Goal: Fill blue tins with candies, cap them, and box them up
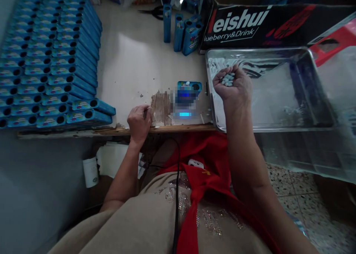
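Cupping pale pellets [228, 79] in right hand [235, 86] over metal tray [292, 89], curling left hand [139, 122] at table edge [191, 128], unclear if gripping anything.

White wooden-edged table [133, 61] | blue oblong boxes [66, 63]: left of left hand [139, 119] | rectangular silver metal tray [289, 91]: under right hand [236, 86]

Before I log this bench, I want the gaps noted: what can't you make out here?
All in the head view:
Left hand: anything inside is hidden by its own curl.
Middle blue box: front blurred by pixel blocks.
Pellets in the right hand: lower ones hidden by those on top.
Black carton: far part cut off by the top edge.
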Tool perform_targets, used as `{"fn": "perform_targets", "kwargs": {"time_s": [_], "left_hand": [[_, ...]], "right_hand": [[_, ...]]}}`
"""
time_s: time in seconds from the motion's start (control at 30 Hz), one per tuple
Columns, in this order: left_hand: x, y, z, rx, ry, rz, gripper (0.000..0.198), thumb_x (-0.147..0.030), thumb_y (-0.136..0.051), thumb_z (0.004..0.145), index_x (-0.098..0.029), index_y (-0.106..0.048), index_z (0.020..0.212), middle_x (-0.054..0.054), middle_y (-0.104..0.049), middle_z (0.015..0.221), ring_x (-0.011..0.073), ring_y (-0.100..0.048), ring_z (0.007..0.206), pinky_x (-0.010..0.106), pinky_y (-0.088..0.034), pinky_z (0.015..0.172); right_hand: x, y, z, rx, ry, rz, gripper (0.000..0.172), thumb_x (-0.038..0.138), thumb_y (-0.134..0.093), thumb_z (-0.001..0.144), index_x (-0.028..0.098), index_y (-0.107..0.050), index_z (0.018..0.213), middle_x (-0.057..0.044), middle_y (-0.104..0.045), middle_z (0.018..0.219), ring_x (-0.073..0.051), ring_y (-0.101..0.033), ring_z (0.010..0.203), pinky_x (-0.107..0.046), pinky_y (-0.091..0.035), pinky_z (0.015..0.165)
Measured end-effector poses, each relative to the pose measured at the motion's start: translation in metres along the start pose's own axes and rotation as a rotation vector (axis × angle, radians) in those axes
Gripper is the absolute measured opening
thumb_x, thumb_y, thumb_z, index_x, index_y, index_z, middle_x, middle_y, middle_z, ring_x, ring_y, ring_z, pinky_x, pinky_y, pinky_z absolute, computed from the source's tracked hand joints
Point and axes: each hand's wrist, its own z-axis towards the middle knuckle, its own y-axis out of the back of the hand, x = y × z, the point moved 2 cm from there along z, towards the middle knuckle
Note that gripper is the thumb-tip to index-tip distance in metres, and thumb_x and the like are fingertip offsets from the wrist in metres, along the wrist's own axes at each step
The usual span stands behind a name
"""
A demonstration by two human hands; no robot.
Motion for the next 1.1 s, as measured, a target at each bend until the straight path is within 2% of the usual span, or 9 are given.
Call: {"fn": "perform_targets", "kwargs": {"time_s": [0.03, 0.1, 0.23, 0.4, 0.57, 0.73, 0.9, 1.0, 1.1], "left_hand": [[0.0, 0.0, 0.0, -0.002, -0.003, 0.007, 0.019, -0.034, -0.061, 0.105, -0.023, -0.077, 0.107, 0.011, -0.082, 0.106, 0.0306, -0.075, 0.106, 0.044, -0.057, 0.103], [0.0, 0.0, 0.0, 0.013, -0.003, 0.015, 0.018, -0.033, -0.062, 0.106, -0.024, -0.077, 0.106, 0.011, -0.082, 0.106, 0.0308, -0.074, 0.106, 0.044, -0.057, 0.102], [-0.001, 0.0, 0.0, 0.045, 0.004, 0.013, 0.015, -0.033, -0.063, 0.106, -0.025, -0.075, 0.105, 0.011, -0.08, 0.105, 0.031, -0.073, 0.105, 0.044, -0.056, 0.101], [0.001, -0.001, -0.003, 0.039, -0.007, 0.015, 0.014, -0.031, -0.064, 0.106, -0.024, -0.077, 0.107, 0.011, -0.079, 0.105, 0.0308, -0.072, 0.104, 0.044, -0.056, 0.1], [-0.004, 0.004, 0.001, 0.012, -0.014, -0.032, 0.013, -0.032, -0.069, 0.106, -0.024, -0.078, 0.11, 0.01, -0.08, 0.108, 0.0298, -0.073, 0.108, 0.044, -0.057, 0.103], [-0.046, 0.009, 0.047, -0.01, -0.08, -0.179, 0.013, -0.036, -0.073, 0.108, -0.025, -0.078, 0.112, 0.006, -0.079, 0.111, 0.026, -0.073, 0.115, 0.043, -0.058, 0.111], [-0.099, -0.006, 0.108, 0.155, -0.205, -0.378, 0.014, -0.036, -0.087, 0.1, -0.025, -0.081, 0.106, 0.002, -0.077, 0.106, 0.0215, -0.074, 0.108, 0.039, -0.062, 0.102], [-0.113, -0.019, 0.127, 0.263, -0.277, -0.417, 0.017, -0.032, -0.096, 0.09, -0.026, -0.084, 0.1, 0.002, -0.077, 0.102, 0.0218, -0.075, 0.101, 0.038, -0.063, 0.097], [-0.114, -0.03, 0.133, 0.301, -0.297, -0.394, 0.014, -0.036, -0.094, 0.092, -0.027, -0.084, 0.093, 0.003, -0.077, 0.096, 0.023, -0.075, 0.097, 0.038, -0.063, 0.091]], "right_hand": [[-0.005, -0.003, -0.001, -0.087, 0.027, 0.076, 0.032, 0.034, -0.073, 0.099, 0.03, -0.051, 0.076, 0.006, -0.052, 0.065, -0.014, -0.055, 0.064, -0.027, -0.046, 0.056], [-0.013, -0.012, -0.001, -0.134, 0.055, 0.09, 0.03, 0.038, -0.073, 0.102, 0.031, -0.054, 0.079, 0.006, -0.052, 0.067, -0.013, -0.051, 0.061, -0.025, -0.041, 0.052], [-0.02, -0.024, 0.003, -0.005, 0.071, -0.103, 0.031, 0.053, -0.078, 0.096, 0.036, -0.058, 0.082, 0.004, -0.052, 0.069, -0.018, -0.053, 0.07, -0.03, -0.04, 0.055], [-0.024, -0.023, -0.001, -0.006, 0.043, -0.102, 0.032, 0.053, -0.089, 0.08, 0.038, -0.061, 0.083, 0.004, -0.054, 0.072, -0.018, -0.048, 0.073, -0.032, -0.04, 0.058], [-0.022, -0.028, -0.009, 0.025, 0.054, -0.208, 0.03, 0.058, -0.078, 0.092, 0.036, -0.059, 0.084, 0.003, -0.053, 0.072, -0.019, -0.056, 0.077, -0.031, -0.046, 0.06], [-0.01, -0.04, -0.026, -0.018, -0.053, -0.266, 0.025, 0.049, -0.056, 0.104, 0.034, -0.06, 0.084, 0.001, -0.056, 0.072, -0.016, -0.055, 0.072, -0.027, -0.045, 0.057], [0.007, -0.04, -0.049, -0.028, -0.206, -0.248, 0.026, 0.039, -0.051, 0.108, 0.028, -0.062, 0.087, 0.002, -0.062, 0.078, -0.01, -0.048, 0.058, -0.022, -0.037, 0.048], [0.013, -0.034, -0.055, -0.005, -0.214, -0.285, 0.018, 0.039, -0.065, 0.106, 0.028, -0.063, 0.092, 0.005, -0.059, 0.075, -0.01, -0.045, 0.054, -0.022, -0.037, 0.046], [0.014, -0.036, -0.056, 0.03, -0.179, -0.244, 0.019, 0.041, -0.067, 0.107, 0.029, -0.063, 0.093, 0.005, -0.058, 0.075, -0.01, -0.043, 0.053, -0.022, -0.036, 0.045]]}}
